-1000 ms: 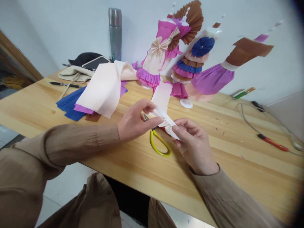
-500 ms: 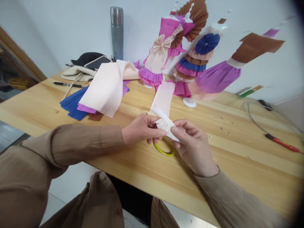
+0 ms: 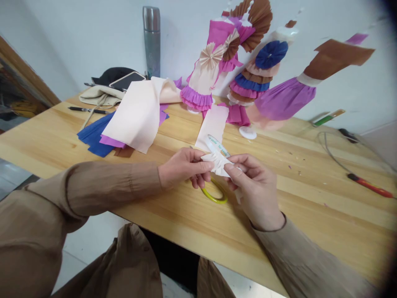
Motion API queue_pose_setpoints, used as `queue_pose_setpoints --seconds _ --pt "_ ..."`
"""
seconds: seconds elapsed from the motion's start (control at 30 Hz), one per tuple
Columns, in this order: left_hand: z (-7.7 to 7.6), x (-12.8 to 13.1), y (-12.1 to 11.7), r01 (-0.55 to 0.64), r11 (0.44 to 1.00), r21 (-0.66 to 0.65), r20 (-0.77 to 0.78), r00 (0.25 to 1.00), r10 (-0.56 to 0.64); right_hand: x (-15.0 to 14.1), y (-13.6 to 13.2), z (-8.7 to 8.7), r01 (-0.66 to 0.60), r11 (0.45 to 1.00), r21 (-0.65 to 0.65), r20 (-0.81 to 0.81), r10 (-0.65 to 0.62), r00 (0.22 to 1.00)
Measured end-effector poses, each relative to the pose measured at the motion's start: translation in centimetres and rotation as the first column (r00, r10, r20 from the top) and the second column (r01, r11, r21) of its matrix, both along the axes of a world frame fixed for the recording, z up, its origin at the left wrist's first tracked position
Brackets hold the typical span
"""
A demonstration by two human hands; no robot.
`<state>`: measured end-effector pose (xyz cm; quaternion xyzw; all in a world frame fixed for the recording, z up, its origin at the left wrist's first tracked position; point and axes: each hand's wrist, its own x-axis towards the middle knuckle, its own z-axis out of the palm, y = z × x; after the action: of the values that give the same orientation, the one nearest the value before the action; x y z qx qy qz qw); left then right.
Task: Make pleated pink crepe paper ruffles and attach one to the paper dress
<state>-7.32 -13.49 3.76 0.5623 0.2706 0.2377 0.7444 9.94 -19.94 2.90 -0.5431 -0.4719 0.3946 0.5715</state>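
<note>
Your left hand (image 3: 184,169) is closed on the left end of a small pleated white paper (image 3: 218,164), pinching it between thumb and fingers, while your right hand (image 3: 253,188) grips the opposite end, thumb pressed on top. You hold the paper over the wooden table (image 3: 300,211). Take it as the middle of a clock face: a printed white band (image 3: 215,145) curls up just behind it at twelve, touching your right hand, with a cream strip (image 3: 214,122) farther off in the same direction. Near your hands at six is a yellow loop handle (image 3: 217,201). A large cream sheet (image 3: 135,116) lies at ten, a flask (image 3: 151,49) stands at eleven, a purple-skirted paper dress (image 3: 287,101) is at two, and a red-handled tool (image 3: 370,186) lies at three.
</note>
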Motion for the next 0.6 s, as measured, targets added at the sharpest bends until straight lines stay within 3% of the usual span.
queue_pose_setpoints --seconds 0.23,0.27,0.33,0.37,0.4,0.47,0.53,0.57,0.6 --pt "-0.2 -0.1 0.2 0.053 0.997 0.055 -0.155 0.987 -0.044 0.3 0.2 -0.1 0.027 0.999 -0.02 0.011 -0.027 1.0" --pt "-0.2 -0.2 0.2 0.029 0.996 0.088 -0.166 0.986 -0.014 0.3 0.2 0.0 0.032 0.999 -0.029 0.02 -0.031 0.999" --pt "-0.1 -0.3 0.4 -0.125 0.965 0.232 -0.138 0.978 0.16 0.3 0.2 0.0 0.045 0.998 -0.044 0.049 -0.043 0.998" --pt "0.0 -0.5 0.5 -0.236 0.91 0.341 -0.099 0.954 0.284 0.3 0.2 0.1 0.05 0.998 -0.049 0.067 -0.047 0.997" --pt "0.2 -0.6 0.7 -0.336 0.819 0.465 -0.045 0.915 0.401 0.2 0.2 0.1 0.054 0.997 -0.048 0.089 -0.049 0.995" --pt "0.6 -0.9 1.2 -0.413 0.575 0.706 0.078 0.852 0.517 0.1 0.2 0.2 0.04 0.999 -0.031 0.142 -0.035 0.989" --pt "0.9 -1.1 1.7 -0.31 0.361 0.879 0.134 0.889 0.437 0.0 0.1 0.1 0.008 1.0 -0.001 0.214 -0.008 0.977" --pt "1.0 -1.1 2.0 -0.228 0.294 0.928 0.115 0.928 0.355 0.0 0.0 0.0 -0.008 1.0 0.013 0.251 0.005 0.968" --pt "0.9 -1.0 2.1 -0.139 0.263 0.955 0.065 0.961 0.27 -0.1 -0.1 0.0 -0.025 0.999 0.022 0.28 0.018 0.96"
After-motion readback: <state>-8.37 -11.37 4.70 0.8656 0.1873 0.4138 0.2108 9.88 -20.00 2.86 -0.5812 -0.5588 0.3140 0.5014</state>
